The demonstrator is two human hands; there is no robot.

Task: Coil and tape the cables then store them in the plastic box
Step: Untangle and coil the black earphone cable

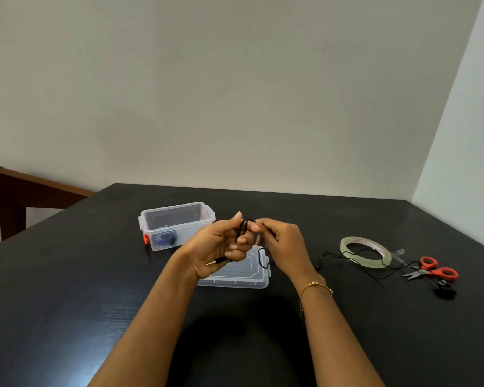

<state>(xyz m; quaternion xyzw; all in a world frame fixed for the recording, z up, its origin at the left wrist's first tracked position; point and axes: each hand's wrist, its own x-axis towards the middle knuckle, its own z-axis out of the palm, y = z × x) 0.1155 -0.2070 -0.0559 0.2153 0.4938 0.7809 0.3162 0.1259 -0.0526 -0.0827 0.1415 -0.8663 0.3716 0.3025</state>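
Note:
My left hand [221, 247] grips loops of a thin black cable [243, 227] above the table, and the cable's metal jack plug pokes out below its palm. My right hand [284, 245] pinches the same cable just to the right. The rest of the cable trails right across the table and through the clear tape roll [365, 251]. A clear plastic box [176, 226] stands open behind my left hand, with a blue and black item inside. Its lid [241, 275] lies flat under my hands.
Orange-handled scissors [433, 270] lie at the right beside the tape, with a small black cable end [444, 290] in front of them. The black table [67, 303] ends at a wall behind. A wooden chair [17, 196] stands at the far left.

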